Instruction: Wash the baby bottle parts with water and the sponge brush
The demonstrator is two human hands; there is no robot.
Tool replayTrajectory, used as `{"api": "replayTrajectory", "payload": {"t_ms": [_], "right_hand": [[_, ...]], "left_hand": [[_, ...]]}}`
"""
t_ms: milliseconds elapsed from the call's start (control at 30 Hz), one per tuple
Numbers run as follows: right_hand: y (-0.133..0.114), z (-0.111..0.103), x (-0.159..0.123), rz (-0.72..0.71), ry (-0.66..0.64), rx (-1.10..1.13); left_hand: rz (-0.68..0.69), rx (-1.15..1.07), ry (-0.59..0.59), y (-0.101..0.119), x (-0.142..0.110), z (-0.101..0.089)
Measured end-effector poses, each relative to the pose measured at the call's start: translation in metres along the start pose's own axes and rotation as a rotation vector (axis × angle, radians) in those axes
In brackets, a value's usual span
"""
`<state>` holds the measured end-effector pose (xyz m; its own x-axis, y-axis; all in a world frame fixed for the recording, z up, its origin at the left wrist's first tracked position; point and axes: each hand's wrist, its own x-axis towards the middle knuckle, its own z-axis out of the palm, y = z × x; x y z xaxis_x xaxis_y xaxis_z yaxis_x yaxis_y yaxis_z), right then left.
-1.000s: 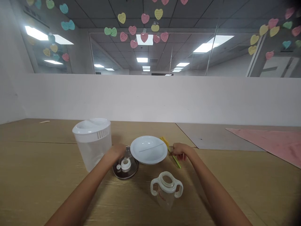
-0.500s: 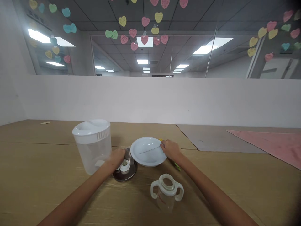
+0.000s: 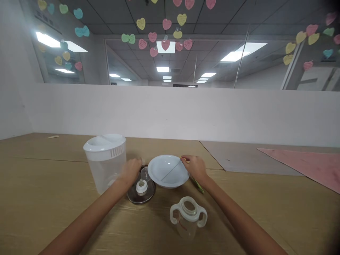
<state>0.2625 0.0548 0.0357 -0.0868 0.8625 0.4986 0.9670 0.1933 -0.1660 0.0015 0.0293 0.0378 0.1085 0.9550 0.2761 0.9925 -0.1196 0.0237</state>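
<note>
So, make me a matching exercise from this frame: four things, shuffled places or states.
1. clear bottle with two white handles
2. round metal tray
3. translucent bucket with white lid
4. right hand

A. carries a white ring-shaped collar
B. fingertips at the rim of the round white bowl
C. nearest the camera of the three objects
D. left of the other three

Pairs: 1-C, 2-A, 3-D, 4-B
</note>
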Motion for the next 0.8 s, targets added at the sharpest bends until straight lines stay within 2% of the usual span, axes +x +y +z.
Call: {"api": "replayTrajectory", "payload": {"t_ms": [67,133,200,267,333,433,600,800], "right_hand": [[-0.007,-0.003,-0.001,-0.028,0.101,0.149],[-0.016,-0.003,-0.003,-0.080,0.200,0.319],[-0.025,-0.002,-0.006,-0.137,0.264,0.447],[-0.033,-0.002,-0.010,-0.172,0.306,0.544],[-0.039,-0.002,-0.014,-0.171,0.320,0.618],[-0.043,-0.006,-0.017,-0.120,0.287,0.726],[-0.046,-0.009,-0.018,-0.078,0.194,0.861],[-0.042,0.007,-0.017,-0.168,-0.017,0.845]], "left_hand": [[0.006,0.012,0.052,0.003,0.001,-0.015],[0.044,-0.061,0.173,0.007,0.002,-0.024],[0.103,-0.271,0.341,0.014,0.002,-0.026],[0.134,-0.561,0.452,0.024,-0.001,-0.018],[0.129,-0.806,0.450,0.036,-0.008,-0.005],[0.165,-1.011,0.403,0.053,-0.019,0.016],[0.249,-1.025,0.312,0.071,-0.036,0.032],[0.274,-1.038,0.254,0.080,-0.047,0.046]]}}
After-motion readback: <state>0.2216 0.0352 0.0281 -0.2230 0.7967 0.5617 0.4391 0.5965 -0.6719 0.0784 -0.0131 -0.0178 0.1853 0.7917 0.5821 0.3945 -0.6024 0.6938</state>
